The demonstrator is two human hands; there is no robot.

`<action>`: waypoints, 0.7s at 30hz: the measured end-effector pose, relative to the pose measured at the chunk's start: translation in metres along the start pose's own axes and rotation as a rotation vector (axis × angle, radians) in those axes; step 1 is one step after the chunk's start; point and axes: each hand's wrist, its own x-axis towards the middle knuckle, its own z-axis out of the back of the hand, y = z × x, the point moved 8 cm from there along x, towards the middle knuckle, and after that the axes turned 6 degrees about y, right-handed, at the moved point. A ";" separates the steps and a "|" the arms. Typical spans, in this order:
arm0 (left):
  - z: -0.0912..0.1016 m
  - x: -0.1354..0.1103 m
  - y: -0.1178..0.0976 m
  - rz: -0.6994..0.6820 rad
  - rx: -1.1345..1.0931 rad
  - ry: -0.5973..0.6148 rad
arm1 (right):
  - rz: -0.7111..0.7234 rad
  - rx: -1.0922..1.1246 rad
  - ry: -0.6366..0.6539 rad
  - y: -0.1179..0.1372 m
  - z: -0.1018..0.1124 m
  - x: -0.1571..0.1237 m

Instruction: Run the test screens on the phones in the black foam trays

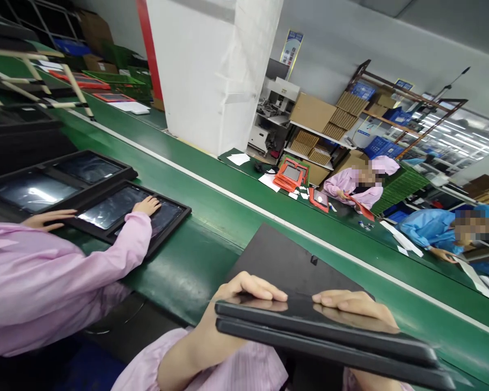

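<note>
I hold a thin black tablet-like panel (pixel 330 334) edge-on, close to the camera, at the bottom middle. My left hand (pixel 224 320) grips its left end, fingers curled over the glossy top face. Fingers of my right hand (pixel 352 304) wrap over the top near the middle; the rest of that hand is hidden behind the panel. Just beyond my fingers a flat black sheet or panel (pixel 285 260) lies on the green conveyor belt (pixel 212 201).
A co-worker in a pink sleeve (pixel 118 255) at my left touches black framed screens (pixel 106 209) on the belt. Across the belt, two seated people work by red frames (pixel 291 175). A white pillar (pixel 212 70) and shelves of cardboard (pixel 334 122) stand behind.
</note>
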 end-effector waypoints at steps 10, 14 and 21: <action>-0.017 0.013 -0.005 -0.032 -0.177 0.090 | 0.145 0.017 -0.042 0.016 0.001 0.004; -0.020 0.014 -0.009 -0.069 -0.172 0.099 | 0.160 0.029 -0.041 0.013 0.004 0.005; -0.023 0.016 -0.013 -0.084 -0.115 0.058 | -0.032 0.026 -0.069 -0.015 0.014 -0.013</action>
